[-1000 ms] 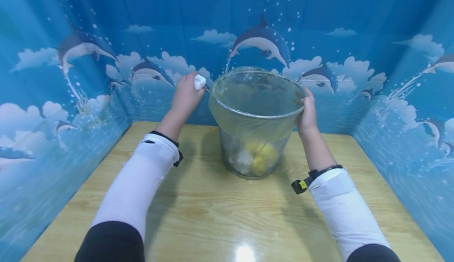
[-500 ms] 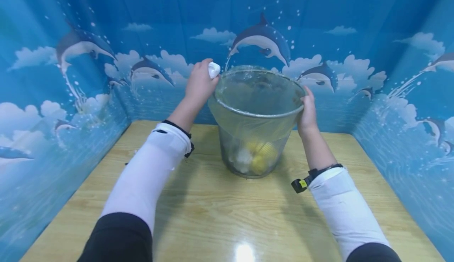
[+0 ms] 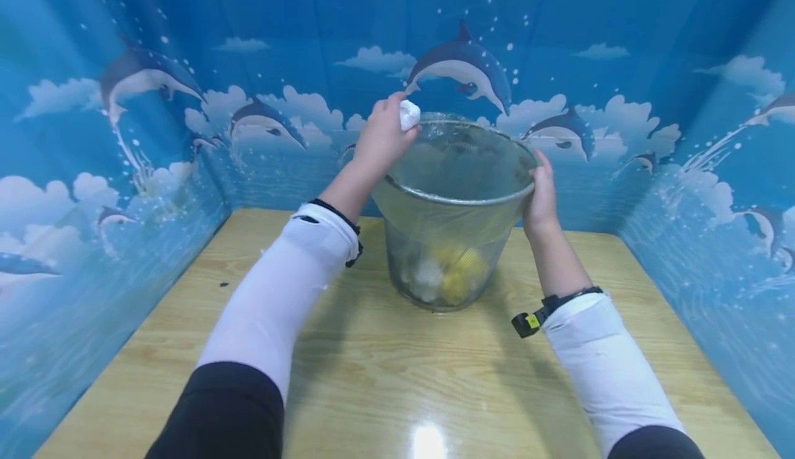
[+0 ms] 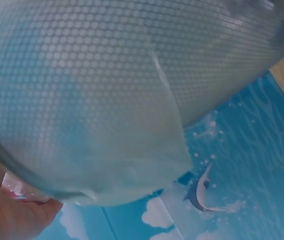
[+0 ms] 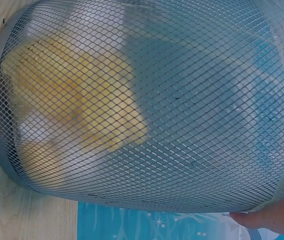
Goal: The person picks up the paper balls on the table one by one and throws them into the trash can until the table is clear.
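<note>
A grey mesh wastebasket [image 3: 450, 238] lined with a clear plastic bag stands on the wooden table [image 3: 373, 376]. Yellow and white crumpled items [image 3: 450, 276] lie at its bottom, seen through the mesh [image 5: 82, 115] in the right wrist view. My left hand [image 3: 381, 138] is raised at the basket's left rim and pinches a small white paper wad [image 3: 408, 114] just above the opening. My right hand [image 3: 540, 197] grips the basket's right rim. The left wrist view is filled by the basket's mesh side [image 4: 132, 90] and a bit of my left hand [image 4: 12, 217].
Blue walls printed with dolphins and clouds [image 3: 459, 65] close in the table at the left, back and right. The basket stands near the back wall. A bare stretch of tabletop runs in front of it, with a light glare [image 3: 428, 442] near the front edge.
My left hand has carried the white wad to the right and upward, from beside the basket's left rim to above its opening. The right hand and the basket have stayed put.
</note>
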Available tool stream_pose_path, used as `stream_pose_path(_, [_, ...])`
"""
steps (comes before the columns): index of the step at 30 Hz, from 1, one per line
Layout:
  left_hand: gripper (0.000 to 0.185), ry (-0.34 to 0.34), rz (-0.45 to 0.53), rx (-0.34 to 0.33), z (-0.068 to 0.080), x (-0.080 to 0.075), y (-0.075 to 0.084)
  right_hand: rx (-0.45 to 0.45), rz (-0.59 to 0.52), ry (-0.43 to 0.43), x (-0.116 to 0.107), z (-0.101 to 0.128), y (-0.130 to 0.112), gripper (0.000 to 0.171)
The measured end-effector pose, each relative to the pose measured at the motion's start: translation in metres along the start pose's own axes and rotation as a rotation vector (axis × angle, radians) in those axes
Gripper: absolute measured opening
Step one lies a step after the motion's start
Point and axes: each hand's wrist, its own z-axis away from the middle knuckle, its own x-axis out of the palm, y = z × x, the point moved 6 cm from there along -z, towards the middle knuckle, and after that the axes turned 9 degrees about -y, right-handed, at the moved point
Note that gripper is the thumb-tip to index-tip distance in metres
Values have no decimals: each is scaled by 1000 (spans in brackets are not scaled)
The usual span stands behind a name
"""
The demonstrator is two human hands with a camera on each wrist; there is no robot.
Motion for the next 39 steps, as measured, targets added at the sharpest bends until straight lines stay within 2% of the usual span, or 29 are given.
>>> stream_pose_path(15, [69,-85,-12,16,0,17,25,11,5,-13,-1,2,1,63])
stream_pose_path(24, [72,-133,-36,66,0,27,38,10,5,0,-3,1,0,63])
stream_pose_path(27, [72,-195,-62,105,-1,34,42,11,10,1,-3,1,1,63])
stream_pose_path(34, [78,-419,-127,230,4,52,47,9,6,1,-3,1,2,65])
stream_pose_path(39, [84,-485,-141,252,8,57,44,11,7,3,-2,1,2,65])
